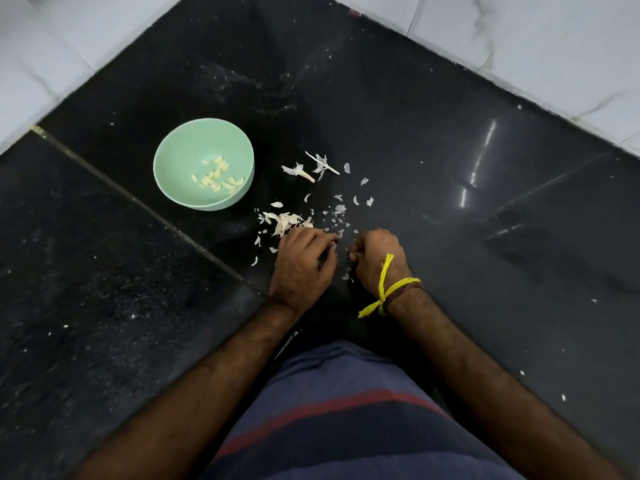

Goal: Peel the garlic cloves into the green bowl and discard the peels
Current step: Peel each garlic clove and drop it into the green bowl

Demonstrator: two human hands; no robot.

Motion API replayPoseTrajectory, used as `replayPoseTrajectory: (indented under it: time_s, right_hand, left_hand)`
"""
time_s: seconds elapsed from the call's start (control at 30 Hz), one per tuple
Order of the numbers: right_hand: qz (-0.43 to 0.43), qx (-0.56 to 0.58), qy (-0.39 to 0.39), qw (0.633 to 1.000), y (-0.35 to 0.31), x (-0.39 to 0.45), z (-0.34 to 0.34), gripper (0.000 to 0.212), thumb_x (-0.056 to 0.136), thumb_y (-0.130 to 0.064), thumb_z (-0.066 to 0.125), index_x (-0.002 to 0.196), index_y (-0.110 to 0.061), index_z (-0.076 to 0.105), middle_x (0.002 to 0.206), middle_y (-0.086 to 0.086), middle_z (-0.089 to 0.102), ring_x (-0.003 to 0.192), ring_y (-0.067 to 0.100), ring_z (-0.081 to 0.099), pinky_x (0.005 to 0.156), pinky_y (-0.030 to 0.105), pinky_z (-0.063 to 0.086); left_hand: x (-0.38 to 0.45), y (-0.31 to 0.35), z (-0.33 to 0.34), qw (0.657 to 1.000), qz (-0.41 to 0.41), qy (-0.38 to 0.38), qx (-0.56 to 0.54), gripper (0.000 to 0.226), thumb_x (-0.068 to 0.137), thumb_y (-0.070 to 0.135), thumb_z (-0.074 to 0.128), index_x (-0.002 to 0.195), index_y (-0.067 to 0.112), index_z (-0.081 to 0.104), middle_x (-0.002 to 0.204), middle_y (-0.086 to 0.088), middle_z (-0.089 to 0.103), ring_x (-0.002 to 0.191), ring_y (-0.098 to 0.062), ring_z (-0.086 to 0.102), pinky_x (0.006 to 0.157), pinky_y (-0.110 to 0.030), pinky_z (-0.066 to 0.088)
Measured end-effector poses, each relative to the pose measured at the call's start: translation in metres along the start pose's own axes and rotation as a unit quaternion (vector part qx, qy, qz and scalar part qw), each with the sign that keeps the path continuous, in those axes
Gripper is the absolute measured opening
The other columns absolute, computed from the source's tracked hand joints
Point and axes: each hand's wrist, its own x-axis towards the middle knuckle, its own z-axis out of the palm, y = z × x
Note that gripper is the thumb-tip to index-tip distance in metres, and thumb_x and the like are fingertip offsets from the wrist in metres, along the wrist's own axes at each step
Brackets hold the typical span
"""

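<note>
Curled hands point(341, 258), papery white peels point(285, 220), pale cloves point(218, 176) beyond.

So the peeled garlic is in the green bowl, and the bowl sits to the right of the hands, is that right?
Not quite. The peeled garlic is in the green bowl, but the head view shows the bowl to the left of the left hand and right hand, and farther away.

Hands: I see my left hand point(304, 263) and right hand point(375, 256) curled close together over the black counter point(450, 202); contents hidden.
Bowl: green bowl point(173, 157) holds peeled cloves point(218, 178).
Peels: garlic peels point(285, 220) scattered nearby.
</note>
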Motion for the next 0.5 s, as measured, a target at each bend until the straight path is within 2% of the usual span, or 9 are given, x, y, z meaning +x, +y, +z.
replayPoseTrajectory:
  time_s: [0.27,0.5]
  right_hand:
    - [0.017,-0.026,0.007,0.999,-0.006,0.004,0.003,0.017,0.089,-0.013,0.063,0.102,-0.003,0.068,0.109,0.020,0.062,0.100,0.038,0.062,0.080,0.035,0.049]
    - [0.049,-0.072,-0.009,0.996,-0.024,0.004,-0.004,0.029,0.092,-0.006,0.056,0.120,0.002,0.055,0.121,0.024,0.055,0.112,0.044,0.058,0.088,0.045,0.050]
  left_hand:
    - [0.000,0.001,0.000,1.000,-0.007,0.000,0.000,0.014,0.090,0.014,0.067,0.102,0.011,0.074,0.097,-0.004,0.069,0.092,-0.026,0.060,0.082,-0.040,0.046]
    - [-0.001,0.001,0.000,1.000,0.001,0.002,-0.001,0.014,0.092,0.016,0.064,0.100,0.010,0.073,0.095,-0.004,0.069,0.091,-0.027,0.060,0.079,-0.039,0.044]
